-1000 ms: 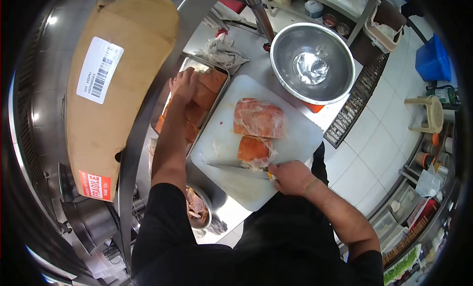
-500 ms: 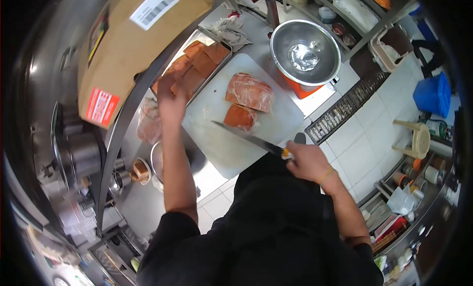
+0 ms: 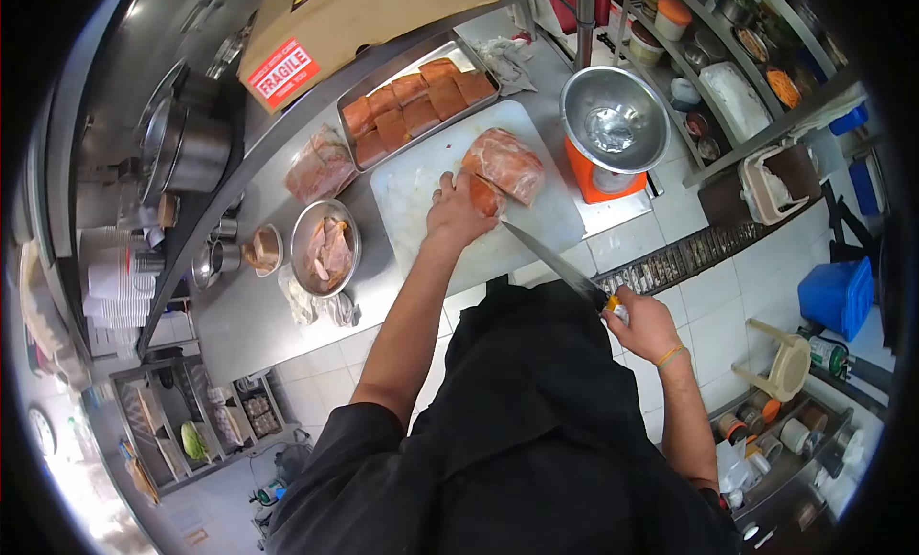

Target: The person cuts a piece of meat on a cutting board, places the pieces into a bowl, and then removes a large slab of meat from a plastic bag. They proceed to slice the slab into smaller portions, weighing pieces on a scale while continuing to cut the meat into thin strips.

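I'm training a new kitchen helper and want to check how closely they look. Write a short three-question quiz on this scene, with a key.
1. Which hand has the knife in its grip?
2. True or false: the left hand is inside the tray.
3. Fill in the blank: the large word on the red label of the box is ____.

Key:
1. The right hand.
2. False; it is on the small piece of flesh on the board.
3. FRAGILE.
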A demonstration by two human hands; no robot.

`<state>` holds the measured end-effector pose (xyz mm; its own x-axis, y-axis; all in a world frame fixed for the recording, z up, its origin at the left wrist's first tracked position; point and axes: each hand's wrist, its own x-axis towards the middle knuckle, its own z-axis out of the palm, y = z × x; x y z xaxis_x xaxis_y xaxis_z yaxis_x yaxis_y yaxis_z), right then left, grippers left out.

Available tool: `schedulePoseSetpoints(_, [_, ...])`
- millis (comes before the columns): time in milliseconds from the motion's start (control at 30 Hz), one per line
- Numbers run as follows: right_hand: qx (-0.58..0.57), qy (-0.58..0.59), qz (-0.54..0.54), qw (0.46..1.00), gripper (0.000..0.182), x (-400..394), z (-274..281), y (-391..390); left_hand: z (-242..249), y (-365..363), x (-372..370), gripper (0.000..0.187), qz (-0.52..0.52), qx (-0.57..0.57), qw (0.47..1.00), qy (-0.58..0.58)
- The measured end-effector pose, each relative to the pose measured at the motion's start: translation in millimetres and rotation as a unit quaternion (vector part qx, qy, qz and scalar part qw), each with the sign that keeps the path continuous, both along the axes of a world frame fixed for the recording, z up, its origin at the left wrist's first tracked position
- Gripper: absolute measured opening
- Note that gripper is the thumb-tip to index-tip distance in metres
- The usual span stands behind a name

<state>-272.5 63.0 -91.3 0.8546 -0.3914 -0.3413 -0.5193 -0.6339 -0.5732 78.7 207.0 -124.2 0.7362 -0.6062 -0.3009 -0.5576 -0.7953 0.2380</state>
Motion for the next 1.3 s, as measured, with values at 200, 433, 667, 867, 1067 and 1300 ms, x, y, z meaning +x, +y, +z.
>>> schedulePoseSetpoints(200, [-0.026, 0.016, -0.021, 0.999, 0.035, -6, -7, 12, -12, 19, -4, 0.106, 0.022, -0.026, 0.999, -0.022])
schedulePoseSetpoints(433, [-0.031, -0.013, -0.037, 0.999, 0.036, 10, -18, 41, -29, 68, 50, 0.075, 0.044, -0.15, 0.985, -0.075])
schedulePoseSetpoints(667, [-0.017, -0.019, -0.061, 0.998, 0.034, 49, -13, 70, -65, 96, 59, 0.041, 0.179, -0.283, 0.942, -0.035])
schedulePoseSetpoints(867, [-0.023, -0.006, -0.065, 0.998, 0.034, 86, -3, 81, -83, 120, 82, 0.014, 0.319, -0.442, 0.827, 0.139])
schedulePoseSetpoints(1067, [-0.022, -0.012, -0.065, 0.998, 0.034, 101, -11, 88, -58, 139, 74, 0.018, 0.331, -0.597, 0.679, 0.271])
schedulePoseSetpoints(1300, [-0.038, 0.0, -0.054, 0.998, 0.035, 113, -14, 93, 10, 184, 84, 0.021, 0.283, -0.718, 0.552, 0.315])
